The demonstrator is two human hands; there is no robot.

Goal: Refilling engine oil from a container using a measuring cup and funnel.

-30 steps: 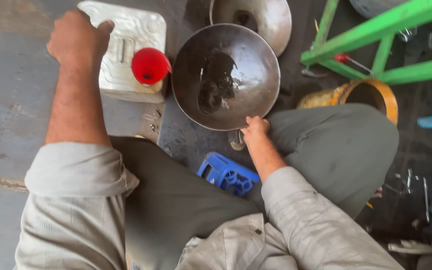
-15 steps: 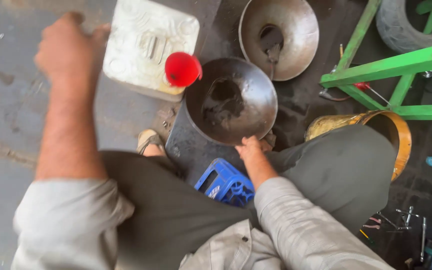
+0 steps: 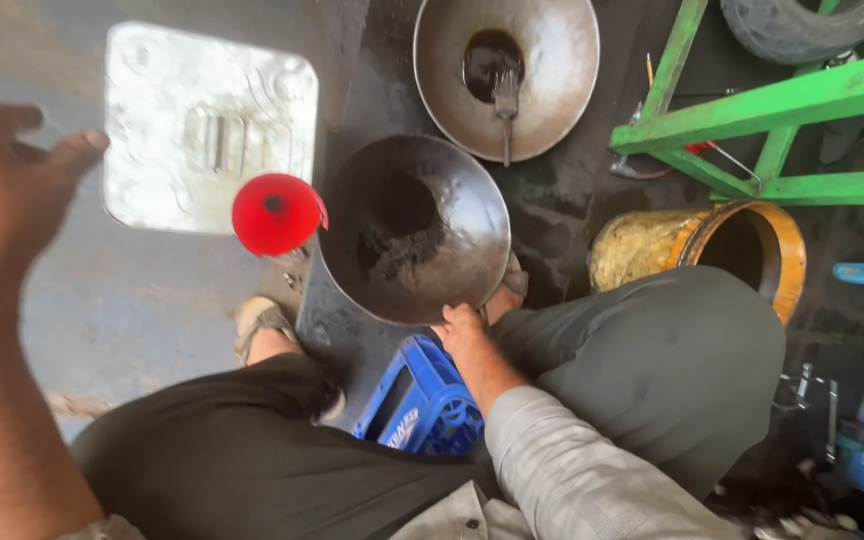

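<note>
**Greasy steel pan held by its near rim**

Dark, oil-stained metal fills the round, shallow steel pan point(image 3: 414, 228), which sits flat, hollow upward, on the floor between the person's knees. The right hand point(image 3: 464, 330) pinches its near rim, fingers curled shut on the edge. The left hand point(image 3: 7, 185) hangs in the air, fingers loosely spread, holding nothing, beside a dented square silver tin can point(image 3: 207, 125) carrying a glossy red plastic funnel point(image 3: 274, 213). A blue plastic crate point(image 3: 422, 405) lies under the wrist.
</note>
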